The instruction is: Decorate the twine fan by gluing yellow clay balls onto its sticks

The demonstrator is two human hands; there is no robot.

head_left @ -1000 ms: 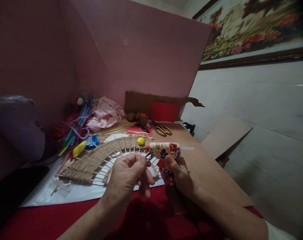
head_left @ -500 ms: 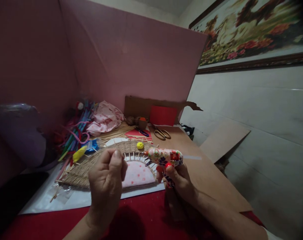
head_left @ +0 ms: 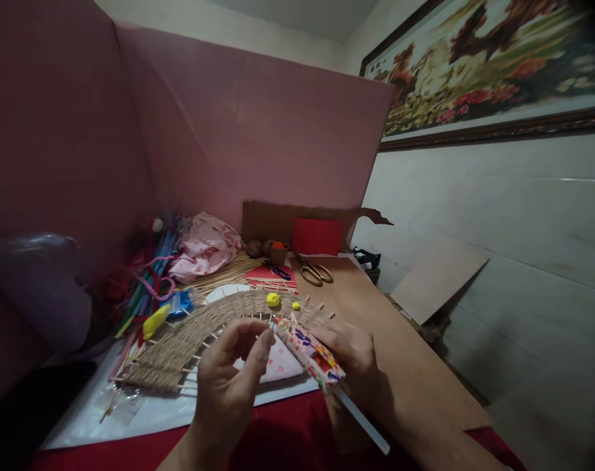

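Observation:
My right hand (head_left: 349,350) is wrapped round a flower-patterned hot glue gun (head_left: 309,350), tilted with its nozzle up and left. A whitish glue stick (head_left: 363,422) sticks out of its back end. My left hand (head_left: 233,373) has thumb and forefinger pinched together beside the nozzle; anything between the fingertips is too small to make out. Behind both hands lies a woven twine arch (head_left: 179,347) on thin sticks, around a pink-dotted white cloth panel (head_left: 280,363). One yellow lump (head_left: 272,299) and a smaller yellow piece (head_left: 296,306) sit on the arch.
Scissors (head_left: 315,271) and a purple-blue cutter (head_left: 276,269) lie at the back, near red paper (head_left: 317,235). Pipe cleaners (head_left: 147,281), crumpled pink cloth (head_left: 206,245) and another yellow lump (head_left: 156,320) are at left. Brown board (head_left: 410,347) covers the right side.
My right hand has turned the glue gun so its back end points toward me, and brought its nozzle close to my left fingertips. My left hand has turned from a closed fist to a pinch.

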